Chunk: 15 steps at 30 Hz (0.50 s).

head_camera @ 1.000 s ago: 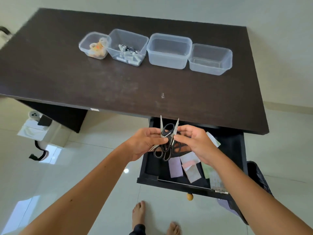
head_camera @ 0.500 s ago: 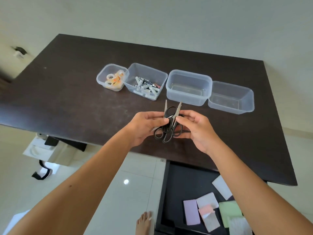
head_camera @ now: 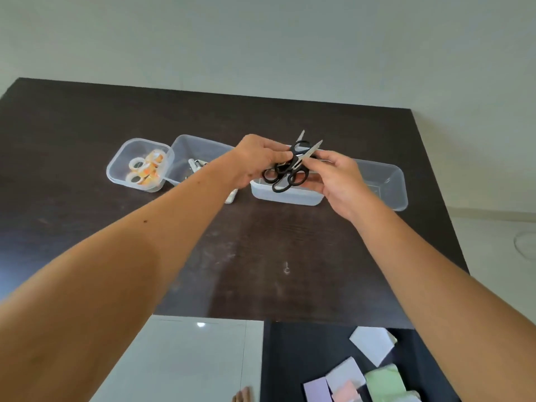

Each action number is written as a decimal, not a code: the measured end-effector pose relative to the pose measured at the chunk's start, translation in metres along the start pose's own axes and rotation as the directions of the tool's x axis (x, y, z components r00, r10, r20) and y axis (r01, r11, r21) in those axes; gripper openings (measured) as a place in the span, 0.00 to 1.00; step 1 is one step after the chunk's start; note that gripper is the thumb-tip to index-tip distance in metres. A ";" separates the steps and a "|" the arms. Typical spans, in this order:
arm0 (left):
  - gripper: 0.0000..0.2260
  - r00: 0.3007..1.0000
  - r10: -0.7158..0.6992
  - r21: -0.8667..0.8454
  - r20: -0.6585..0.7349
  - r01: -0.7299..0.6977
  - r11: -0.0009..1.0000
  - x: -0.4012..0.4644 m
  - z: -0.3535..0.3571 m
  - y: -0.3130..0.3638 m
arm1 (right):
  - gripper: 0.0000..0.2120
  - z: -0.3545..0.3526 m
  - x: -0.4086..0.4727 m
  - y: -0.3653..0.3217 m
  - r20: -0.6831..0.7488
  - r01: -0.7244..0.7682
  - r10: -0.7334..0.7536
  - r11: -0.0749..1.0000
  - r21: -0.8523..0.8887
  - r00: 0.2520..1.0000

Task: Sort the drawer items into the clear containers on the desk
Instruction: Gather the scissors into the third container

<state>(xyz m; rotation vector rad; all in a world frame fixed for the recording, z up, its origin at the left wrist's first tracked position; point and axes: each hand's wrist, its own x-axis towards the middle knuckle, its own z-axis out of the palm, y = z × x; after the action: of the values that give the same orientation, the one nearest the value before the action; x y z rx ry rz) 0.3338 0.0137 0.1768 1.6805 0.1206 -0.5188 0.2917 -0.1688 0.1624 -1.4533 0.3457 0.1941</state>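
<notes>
Hovering right over the third tub (head_camera: 285, 195), both hands, left (head_camera: 255, 161) and right (head_camera: 338, 181), grip the bundled scissors (head_camera: 290, 169), so it looks like drop-off time: lower them into that tub and let go cleanly.

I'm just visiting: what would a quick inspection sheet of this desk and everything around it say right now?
Surface: dark desk, scuffed.
Job's things: black scissors held over the third container; tape rolls in the first container; fourth container looks empty; paper notes in the open drawer.
Clutter: nothing seen.
Grippers: left hand and right hand both grip the scissors.
Cables: nothing seen.
Surroundings: pale wall, tiled floor.
</notes>
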 end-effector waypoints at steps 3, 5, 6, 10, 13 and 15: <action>0.07 0.998 -0.004 0.158 0.070 -0.007 0.987 0.022 -0.001 0.000 | 0.08 0.000 0.010 0.004 -0.021 -0.029 0.029 0.999 -0.036 0.999; 0.06 0.994 -0.023 0.241 0.107 -0.004 0.971 0.031 -0.003 0.000 | 0.08 -0.001 0.014 0.008 -0.031 -0.050 0.047 0.996 -0.076 0.998; 0.06 0.992 -0.032 0.271 0.121 -0.002 0.963 0.034 -0.004 0.000 | 0.07 -0.001 0.016 0.010 -0.041 -0.056 0.052 0.993 -0.108 0.998; 0.08 0.989 -0.040 0.290 0.141 -0.002 0.957 0.043 -0.007 0.002 | 0.04 0.000 0.023 0.013 -0.076 -0.048 0.029 0.966 -0.252 0.997; 0.11 0.993 -0.011 0.343 0.117 -0.030 0.939 0.045 -0.009 0.004 | 0.04 -0.002 0.025 0.013 -0.093 -0.051 0.018 0.930 -0.364 0.996; 0.11 0.993 0.039 0.402 0.107 -0.079 0.912 0.043 -0.010 0.004 | 0.04 -0.003 0.023 0.012 -0.110 -0.060 0.015 0.911 -0.408 0.994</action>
<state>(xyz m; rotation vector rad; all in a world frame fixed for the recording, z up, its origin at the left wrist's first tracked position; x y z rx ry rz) 0.3763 0.0136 0.1641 2.0528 -0.1183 -0.6085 0.3085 -0.1716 0.1427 -1.8806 0.4368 0.2317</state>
